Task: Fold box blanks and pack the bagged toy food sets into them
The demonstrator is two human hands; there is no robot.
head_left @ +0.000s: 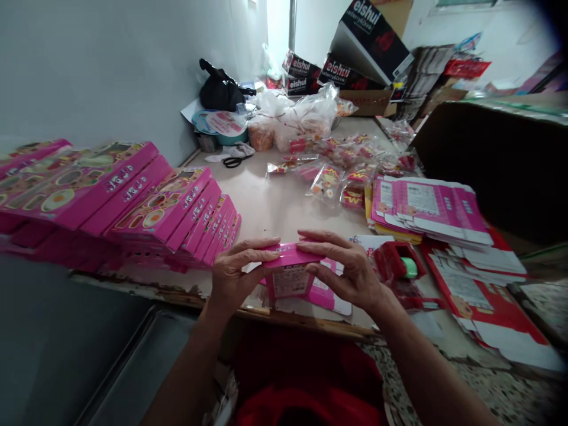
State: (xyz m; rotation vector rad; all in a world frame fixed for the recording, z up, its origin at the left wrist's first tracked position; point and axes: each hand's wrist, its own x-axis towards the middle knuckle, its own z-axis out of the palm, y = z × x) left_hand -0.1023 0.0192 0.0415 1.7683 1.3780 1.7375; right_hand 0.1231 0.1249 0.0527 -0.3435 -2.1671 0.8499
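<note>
Near the table's front edge a small pink cardboard box stands upright, its printed label side facing me. My left hand grips its top left corner, thumb below and fingers above. From the other side my right hand pinches the top right corner the same way. The box's top flap lies under the fingertips of both hands. Behind and to the right of the box, a flat pink carton lies on the table, partly covered. A red tape dispenser with a green roll sits right of my right hand.
Stacked pink boxes fill the left side. Bagged small toys lie at the back middle, near black scissors. Flat pink cartons and red cartons are piled right, beside a large open cardboard box.
</note>
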